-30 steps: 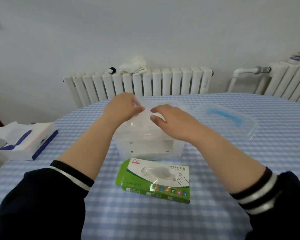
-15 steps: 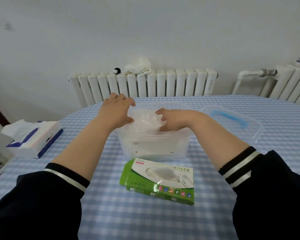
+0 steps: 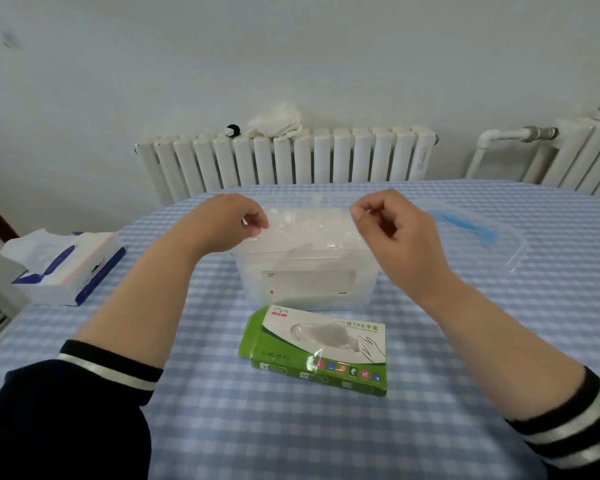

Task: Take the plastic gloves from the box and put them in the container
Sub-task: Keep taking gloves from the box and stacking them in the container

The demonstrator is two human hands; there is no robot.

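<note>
Clear crinkled plastic gloves (image 3: pixel 302 225) sit at frame centre atop the translucent rectangular container (image 3: pixel 305 271), pinched by left hand (image 3: pixel 229 223) and right hand (image 3: pixel 395 233); next, probably releasing, then reaching for the green cardboard box (image 3: pixel 316 351).

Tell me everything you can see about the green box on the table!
The green box is a flat pack, seemingly thin card, green on its sides with a white top. The top has an oval opening showing crinkly clear plastic gloves inside, plus a line drawing of a hand and some printed writing. Small coloured icons run along its front side. It lies flat and a bit askew on the blue checked tablecloth, just in front of the clear container. Neither hand touches it.
</note>
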